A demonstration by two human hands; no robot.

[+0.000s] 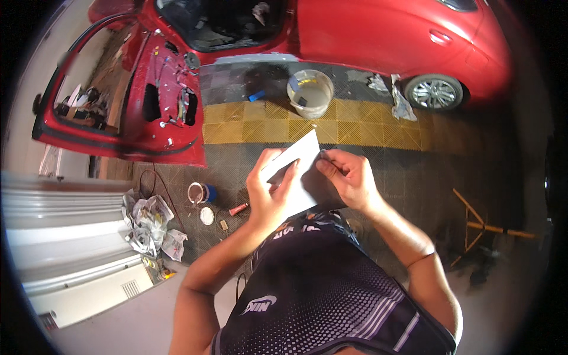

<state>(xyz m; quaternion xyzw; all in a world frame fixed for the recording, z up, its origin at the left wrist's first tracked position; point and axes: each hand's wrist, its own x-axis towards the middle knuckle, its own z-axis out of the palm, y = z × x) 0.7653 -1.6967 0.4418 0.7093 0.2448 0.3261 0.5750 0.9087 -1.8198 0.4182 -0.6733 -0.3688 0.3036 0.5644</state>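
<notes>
In front of my torso I hold a sheet of sandpaper (pixel 307 147), pale on one face and dark grey on the other. It is bent, so both faces show. My left hand (pixel 273 192) grips its pale side, the thumb lying across it and the fingers behind. At the sheet's right side, my right hand (pixel 348 176) pinches the dark part between thumb and forefinger. Part of the lower edge is close to my dark shirt (pixel 307 266).
Beyond my hands stands a whitish bucket (pixel 310 109) of cloudy liquid, with a blue block (pixel 256 96) beside it. A red car (pixel 378 35) has its stripped door (pixel 171 112) swung out. A tin (pixel 200 193), red tube (pixel 238 209), crumpled newspaper (pixel 151 222) and orange stand (pixel 485 227) are around me.
</notes>
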